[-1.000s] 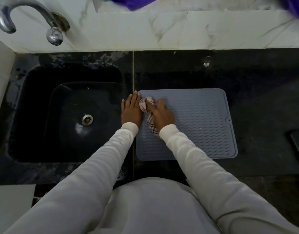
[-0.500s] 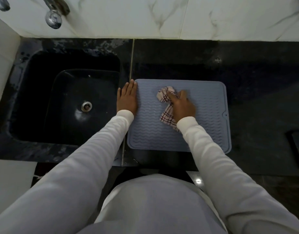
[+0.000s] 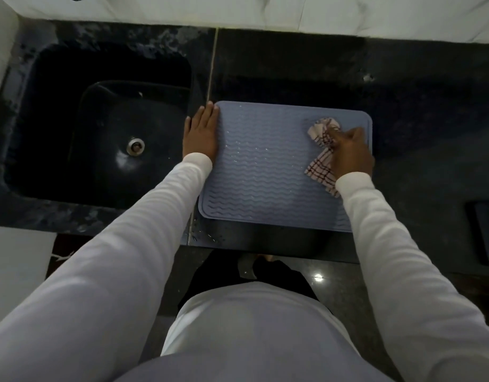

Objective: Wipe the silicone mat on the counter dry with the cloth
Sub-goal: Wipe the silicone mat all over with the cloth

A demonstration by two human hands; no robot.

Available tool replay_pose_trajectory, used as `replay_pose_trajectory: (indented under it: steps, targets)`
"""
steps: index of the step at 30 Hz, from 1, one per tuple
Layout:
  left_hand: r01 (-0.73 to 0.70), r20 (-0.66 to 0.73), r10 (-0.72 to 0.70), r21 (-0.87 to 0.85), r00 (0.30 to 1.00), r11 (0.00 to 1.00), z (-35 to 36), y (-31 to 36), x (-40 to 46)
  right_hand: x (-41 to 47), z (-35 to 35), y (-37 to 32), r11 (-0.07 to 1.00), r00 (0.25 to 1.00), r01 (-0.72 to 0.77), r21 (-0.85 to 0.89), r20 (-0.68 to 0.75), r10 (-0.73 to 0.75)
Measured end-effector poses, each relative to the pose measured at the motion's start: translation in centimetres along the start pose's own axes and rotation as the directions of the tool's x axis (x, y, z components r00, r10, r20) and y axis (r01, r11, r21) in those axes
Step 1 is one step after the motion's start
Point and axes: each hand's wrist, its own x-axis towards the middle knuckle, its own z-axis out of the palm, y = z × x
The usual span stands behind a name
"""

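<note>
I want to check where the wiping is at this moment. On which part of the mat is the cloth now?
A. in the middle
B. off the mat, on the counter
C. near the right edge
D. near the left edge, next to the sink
C: the right hand presses the checked cloth near the right edge of the mat, while the left hand rests flat at the left edge.

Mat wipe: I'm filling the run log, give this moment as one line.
stage: wiping | right hand: presses checked cloth at mat's right edge | left hand: flat on left edge | droplets remain mid-mat
</note>
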Motion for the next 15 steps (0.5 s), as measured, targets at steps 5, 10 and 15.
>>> replay_pose_trajectory:
  steps: [5, 10, 15]
  targets:
    - [-0.011, 0.001, 0.011, -0.013, 1.0, 1.0, 0.0, -0.2, 0.0, 0.6, -1.4, 2.5, 0.992, 0.993, -0.114, -0.045, -0.008, 0.114]
    - [-0.048, 0.027, 0.049, -0.028, 0.998, 0.998, -0.4, -0.7, 0.0, 0.6, -2.6, 3.7, 0.957, 0.956, -0.29, 0.019, -0.036, 0.291]
    - [-0.057, 0.004, 0.058, -0.061, 0.998, 0.996, 0.0, -1.1, 0.1, -0.2, -3.6, 1.0, 0.977, 0.976, -0.214, -0.002, -0.054, 0.213]
